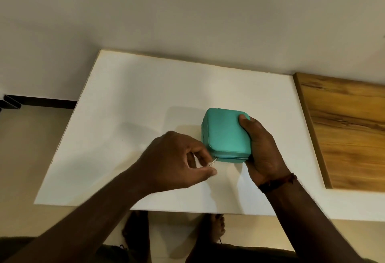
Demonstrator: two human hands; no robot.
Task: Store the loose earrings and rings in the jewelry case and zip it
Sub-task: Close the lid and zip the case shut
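Left hand (pixel 177 158) pinches zipper pull (pixel 213 162), right hand (pixel 262 150) grips jewelry case (pixel 225 131) on white board (pixel 135 96) beside wooden panel (pixel 345 129).

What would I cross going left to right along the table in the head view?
white table → left hand → zipper pull, pinched by that hand → jewelry case → right hand, gripping the case's right side → wooden panel

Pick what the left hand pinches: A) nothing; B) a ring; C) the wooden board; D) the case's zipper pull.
D: the left hand pinches the thin metal zipper pull at the near-left corner of the teal jewelry case.
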